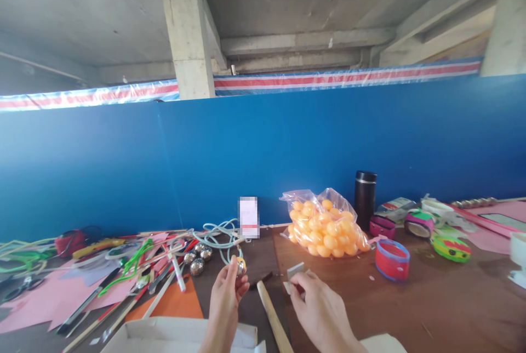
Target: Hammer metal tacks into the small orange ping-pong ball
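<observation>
Near the table's middle, my left hand (227, 292) pinches a shiny metallic ball (241, 267) between thumb and fingers. To its right, my right hand (318, 309) is closed at the fingertips on a small pale grey-white piece (295, 271), just above the brown table top. Between the hands lies a wooden handle (273, 317) with a dark end. Several similar shiny balls (197, 266) sit together left of my left hand. Below that hand is an open white cardboard box (164, 331).
A clear bag of orange balls (324, 227) and a black bottle (365, 199) stand at the back, before a blue partition (263, 150). Tape rolls (392, 260) lie right. Tools, cords and pink paper (36, 298) clutter the left.
</observation>
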`<action>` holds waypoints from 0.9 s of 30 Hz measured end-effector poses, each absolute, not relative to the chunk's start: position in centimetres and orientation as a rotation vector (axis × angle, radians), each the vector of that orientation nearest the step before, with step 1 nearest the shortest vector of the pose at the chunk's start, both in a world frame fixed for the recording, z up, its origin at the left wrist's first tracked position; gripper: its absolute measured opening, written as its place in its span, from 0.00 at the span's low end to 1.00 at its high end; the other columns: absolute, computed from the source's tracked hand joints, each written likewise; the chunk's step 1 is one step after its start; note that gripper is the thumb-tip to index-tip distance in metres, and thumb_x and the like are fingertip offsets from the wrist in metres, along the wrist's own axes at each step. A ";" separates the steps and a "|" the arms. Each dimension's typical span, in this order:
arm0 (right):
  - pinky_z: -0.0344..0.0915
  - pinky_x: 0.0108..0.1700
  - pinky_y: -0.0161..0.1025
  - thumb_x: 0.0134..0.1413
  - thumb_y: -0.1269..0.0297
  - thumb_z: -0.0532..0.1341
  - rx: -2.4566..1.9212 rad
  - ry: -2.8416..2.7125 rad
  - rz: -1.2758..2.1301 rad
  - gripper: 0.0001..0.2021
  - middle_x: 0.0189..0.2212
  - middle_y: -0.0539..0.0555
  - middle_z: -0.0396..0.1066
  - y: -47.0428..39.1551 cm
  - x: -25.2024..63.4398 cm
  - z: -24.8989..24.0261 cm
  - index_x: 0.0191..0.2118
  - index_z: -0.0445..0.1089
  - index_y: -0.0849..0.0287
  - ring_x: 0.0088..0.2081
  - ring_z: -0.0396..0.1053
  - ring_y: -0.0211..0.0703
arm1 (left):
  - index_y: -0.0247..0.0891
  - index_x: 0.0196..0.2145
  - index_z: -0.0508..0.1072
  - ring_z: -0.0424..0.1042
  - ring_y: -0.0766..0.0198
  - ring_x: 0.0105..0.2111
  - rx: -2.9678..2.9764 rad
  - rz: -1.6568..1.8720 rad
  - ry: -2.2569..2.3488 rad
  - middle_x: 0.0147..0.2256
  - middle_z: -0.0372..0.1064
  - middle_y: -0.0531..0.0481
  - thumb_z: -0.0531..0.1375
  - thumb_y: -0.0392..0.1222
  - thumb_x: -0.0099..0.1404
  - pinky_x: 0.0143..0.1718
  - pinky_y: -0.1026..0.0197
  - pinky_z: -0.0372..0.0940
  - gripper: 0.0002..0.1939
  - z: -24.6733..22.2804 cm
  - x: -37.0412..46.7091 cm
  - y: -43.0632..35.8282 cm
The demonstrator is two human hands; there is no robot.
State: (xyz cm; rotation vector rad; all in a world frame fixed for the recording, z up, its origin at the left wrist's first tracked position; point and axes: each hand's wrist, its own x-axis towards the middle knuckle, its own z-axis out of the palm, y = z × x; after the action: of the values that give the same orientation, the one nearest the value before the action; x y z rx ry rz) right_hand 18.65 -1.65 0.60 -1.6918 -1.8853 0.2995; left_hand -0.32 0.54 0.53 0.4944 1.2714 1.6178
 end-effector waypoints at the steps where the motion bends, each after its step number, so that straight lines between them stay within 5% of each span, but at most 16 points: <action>1: 0.51 0.28 0.30 0.54 0.65 0.51 -1.699 -1.878 0.282 0.08 0.30 0.45 0.68 -1.4 18.9 0.4 0.30 0.66 0.51 0.30 0.67 0.36 | 0.33 0.34 0.69 0.67 0.71 0.23 0.491 1.616 1.279 0.28 0.68 0.48 0.66 0.48 0.48 0.23 0.68 0.65 0.20 0.7 -0.2 0.5; 27: 0.55 0.31 0.36 0.51 0.62 0.51 -1.963 -1.946 0.420 0.10 0.30 0.50 0.71 0.0 20.7 -0.6 0.30 0.69 0.51 0.35 0.69 0.44 | 0.35 0.32 0.68 0.67 0.72 0.22 0.550 1.567 1.302 0.27 0.67 0.50 0.64 0.53 0.48 0.22 0.69 0.65 0.21 1.9 0.9 -0.5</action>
State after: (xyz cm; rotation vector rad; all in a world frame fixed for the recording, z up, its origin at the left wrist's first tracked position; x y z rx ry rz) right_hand 20.69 0.04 -0.56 -1.9634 -1.9458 0.4200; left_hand 0.89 -0.50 1.93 0.5504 1.3024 1.5673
